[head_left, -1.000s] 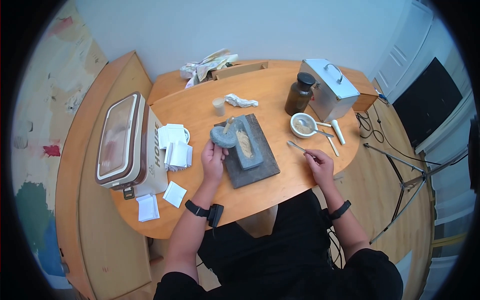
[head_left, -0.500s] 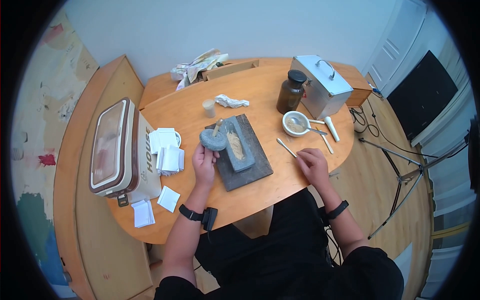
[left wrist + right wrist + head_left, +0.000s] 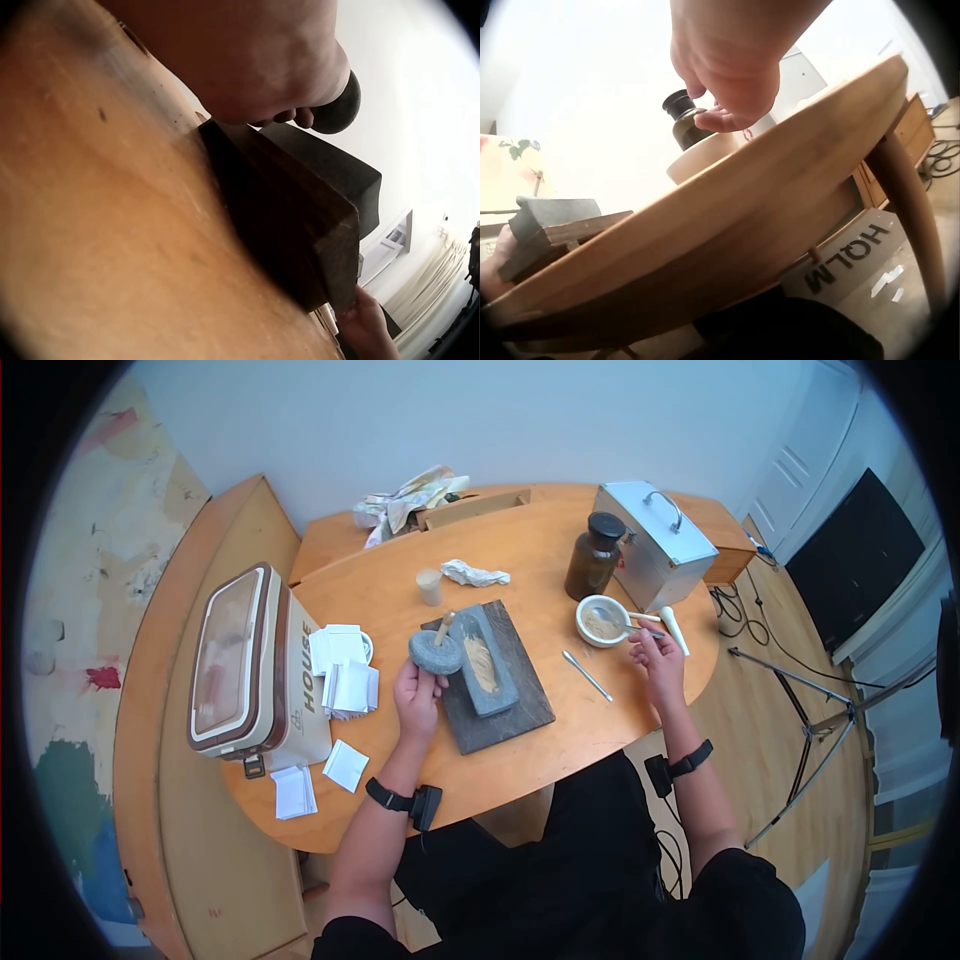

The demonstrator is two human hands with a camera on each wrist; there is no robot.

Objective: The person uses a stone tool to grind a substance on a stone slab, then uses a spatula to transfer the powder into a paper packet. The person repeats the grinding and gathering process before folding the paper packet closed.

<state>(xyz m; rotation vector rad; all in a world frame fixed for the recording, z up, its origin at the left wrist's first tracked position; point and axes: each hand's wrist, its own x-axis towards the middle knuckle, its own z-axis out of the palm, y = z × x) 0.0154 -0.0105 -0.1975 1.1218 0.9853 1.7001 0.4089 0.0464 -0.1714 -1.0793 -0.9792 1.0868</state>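
My left hand (image 3: pixel 417 697) holds a round grey stone wheel (image 3: pixel 436 653) with a wooden handle, beside the left edge of a stone trough (image 3: pixel 496 682) containing tan powder. The trough lies on a dark slab (image 3: pixel 530 705). In the left wrist view, the wheel (image 3: pixel 339 106) shows beyond the curled fingers of that hand. On the right, my right hand (image 3: pixel 660 668) pinches the handle of a metal spoon (image 3: pixel 632 626) whose bowl end rests in a white bowl (image 3: pixel 580 622) of powder. The right wrist view does not show the spoon. A thin white-tipped utensil (image 3: pixel 588 676) lies on the table.
A brown bottle (image 3: pixel 592 565) and a silver case (image 3: pixel 660 550) stand behind the bowl, with a white pestle (image 3: pixel 674 628) to its right. A small cup (image 3: pixel 429 587) and crumpled tissue (image 3: pixel 474 574) sit behind the slab. Paper stacks (image 3: pixel 350 688) and a cream-brown box (image 3: pixel 300 710) are left.
My right hand has let go of the thin utensil, now lying on the table, and moved up and right to the spoon in the bowl. My left hand still holds the wheel beside the trough.
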